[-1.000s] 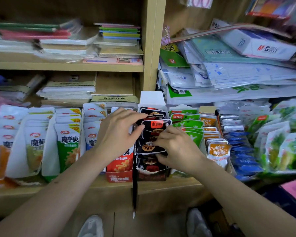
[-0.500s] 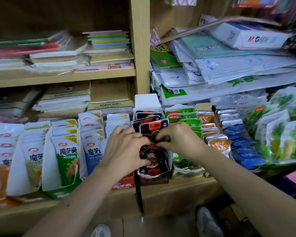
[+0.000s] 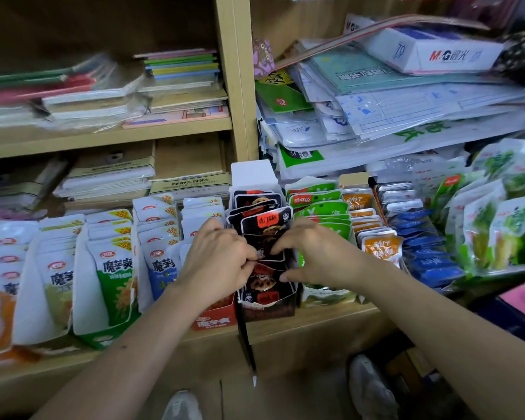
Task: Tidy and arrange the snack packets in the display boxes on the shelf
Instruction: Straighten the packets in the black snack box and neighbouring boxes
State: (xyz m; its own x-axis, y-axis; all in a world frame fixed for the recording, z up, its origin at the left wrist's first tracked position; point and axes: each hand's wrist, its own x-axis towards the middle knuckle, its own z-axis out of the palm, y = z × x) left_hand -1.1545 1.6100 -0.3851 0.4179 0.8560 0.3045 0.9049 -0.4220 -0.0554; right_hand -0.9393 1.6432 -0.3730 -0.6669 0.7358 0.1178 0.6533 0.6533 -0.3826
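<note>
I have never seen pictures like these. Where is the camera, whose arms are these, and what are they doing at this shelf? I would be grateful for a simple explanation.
There is no machine here. A person wears a wide-angle camera on the head, so the single view looks forward and down at their own two arms. The wooden shelf carries snack packets standing in rows in display boxes. The white packets are on the left and the black packets in the middle. To the right come green packets, orange packets and blue packets. Above them lie notebooks and stacks of paper. The left hand and the right hand both pinch black packets in the middle box with curled fingers. They seem to be straightening that row.
</note>
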